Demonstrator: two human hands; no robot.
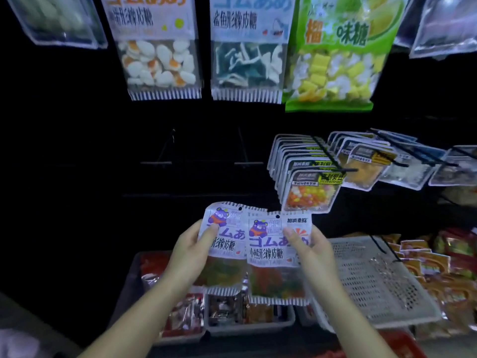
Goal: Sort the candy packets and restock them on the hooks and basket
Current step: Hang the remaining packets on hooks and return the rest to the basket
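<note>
Two bear-gummy packets are held up side by side, near the middle of the view and well below the hanging rows. The left hand (pixel 189 254) pinches the left packet (pixel 228 236) at its left edge, thumb on the printed face and fingers curled behind. The right hand (pixel 313 250) grips the right packet (pixel 273 257) the same way at its right edge. The right packet overlaps the left one slightly. Both face the person with their punched holes uppermost, probably to check that the labels match and to present the holes for hanging.

Two bare hooks (pixel 166 151) jut out of the dark panel beyond the hands, under the egg-shaped gummy packs (pixel 160 47) and shark gummy packs (pixel 247 47); they look like the likely destination. A white mesh basket (pixel 374 280) sits near right, and a grey bin (pixel 247 328) of mixed packets lies below the hands.
</note>
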